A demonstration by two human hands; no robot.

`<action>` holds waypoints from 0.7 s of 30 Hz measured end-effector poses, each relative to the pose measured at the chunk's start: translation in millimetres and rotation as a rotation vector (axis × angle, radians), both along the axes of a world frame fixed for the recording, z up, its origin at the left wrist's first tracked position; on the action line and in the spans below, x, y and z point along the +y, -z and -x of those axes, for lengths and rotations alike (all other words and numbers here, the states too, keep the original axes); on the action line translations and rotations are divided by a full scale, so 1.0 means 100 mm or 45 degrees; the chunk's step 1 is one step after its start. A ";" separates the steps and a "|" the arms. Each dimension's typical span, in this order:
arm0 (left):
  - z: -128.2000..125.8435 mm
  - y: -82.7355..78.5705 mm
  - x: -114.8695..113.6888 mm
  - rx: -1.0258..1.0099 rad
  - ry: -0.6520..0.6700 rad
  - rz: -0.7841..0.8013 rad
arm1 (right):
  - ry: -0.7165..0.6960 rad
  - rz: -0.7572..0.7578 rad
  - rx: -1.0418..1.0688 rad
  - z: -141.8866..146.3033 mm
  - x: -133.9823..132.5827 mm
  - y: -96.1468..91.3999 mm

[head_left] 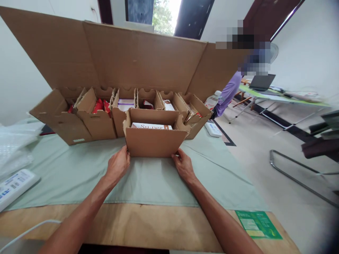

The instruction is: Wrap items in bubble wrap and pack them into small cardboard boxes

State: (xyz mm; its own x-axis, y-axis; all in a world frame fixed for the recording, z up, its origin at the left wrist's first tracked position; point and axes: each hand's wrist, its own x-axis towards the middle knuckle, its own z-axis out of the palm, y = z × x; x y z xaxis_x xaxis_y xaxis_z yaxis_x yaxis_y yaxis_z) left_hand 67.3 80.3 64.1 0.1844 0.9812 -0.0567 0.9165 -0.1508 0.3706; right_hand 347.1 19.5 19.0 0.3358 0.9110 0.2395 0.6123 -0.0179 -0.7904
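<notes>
A small open cardboard tray box (155, 141) stands on the pale green cloth (148, 180) in front of me. A white carton with red lettering (151, 126) lies inside it. My left hand (118, 165) grips the box's lower left corner with curled fingers. My right hand (183, 165) holds the lower right corner the same way. Behind it a row of several similar cardboard trays (97, 120) holds red packets and white cartons. These stand inside a large opened cardboard carton (132, 56) whose flaps rise at the back.
A white power strip (14, 185) lies at the left edge, beside clear bubble wrap (13, 144). A green sticker (258, 224) sits on the wooden table (148, 225). At the right rear a person in a purple sleeve (228, 92) stands by a table with a laptop (261, 82).
</notes>
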 end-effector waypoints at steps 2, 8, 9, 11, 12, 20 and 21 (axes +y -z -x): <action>-0.04 0.00 0.03 0.055 -0.031 -0.005 | 0.049 0.026 -0.037 0.01 0.05 0.01; -0.04 -0.03 0.03 0.120 0.025 -0.055 | 0.126 0.065 -0.117 0.06 0.07 -0.05; 0.00 -0.03 -0.01 0.124 0.055 -0.068 | 0.129 0.068 -0.122 0.06 0.04 -0.07; 0.12 0.00 -0.14 0.135 0.120 -0.096 | 0.138 0.080 -0.132 0.06 -0.06 -0.12; 0.19 0.03 -0.22 0.139 0.151 -0.109 | 0.141 0.089 -0.136 0.06 -0.11 -0.14; 0.54 0.58 -0.92 0.092 0.278 -0.338 | -0.195 -0.102 -0.327 0.71 -0.29 -0.24; 0.54 0.65 -0.94 0.068 0.276 -0.386 | -0.325 -0.156 -0.343 0.92 -0.25 -0.28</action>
